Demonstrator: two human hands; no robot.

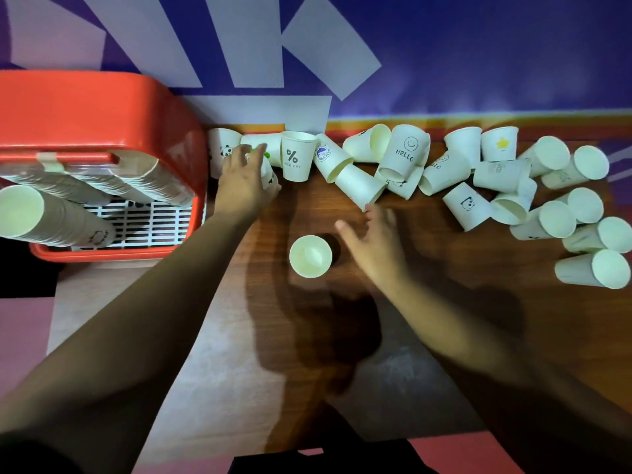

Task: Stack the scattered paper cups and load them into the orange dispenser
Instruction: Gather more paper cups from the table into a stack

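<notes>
Paper cups [451,172] lie scattered in a loose band along the back of the wooden counter [444,302]. Most are tipped on their sides and a few stand upright, several printed with smiley faces, pandas or a star. One upright cup [310,256] stands alone nearer the person, mouth up, apart from the pile. At the left end of the band the left hand [243,181] grips a panda-print cup [271,174], its fingers [256,153] curled over it, just beside an upright "%" cup [295,157]. The right hand [374,242] hovers above the counter, fingers [374,213] spread and holding nothing — the fingertips are close to the rim of a tipped cup [360,188], though blur hides whether they touch. The orange dispenser [102,111] stands at the left, just beside the band's end, with long stacks of cups [136,181] lying in it over a white grille [150,224]. Behind it all — a purple wall [478,46] with pale shapes.
</notes>
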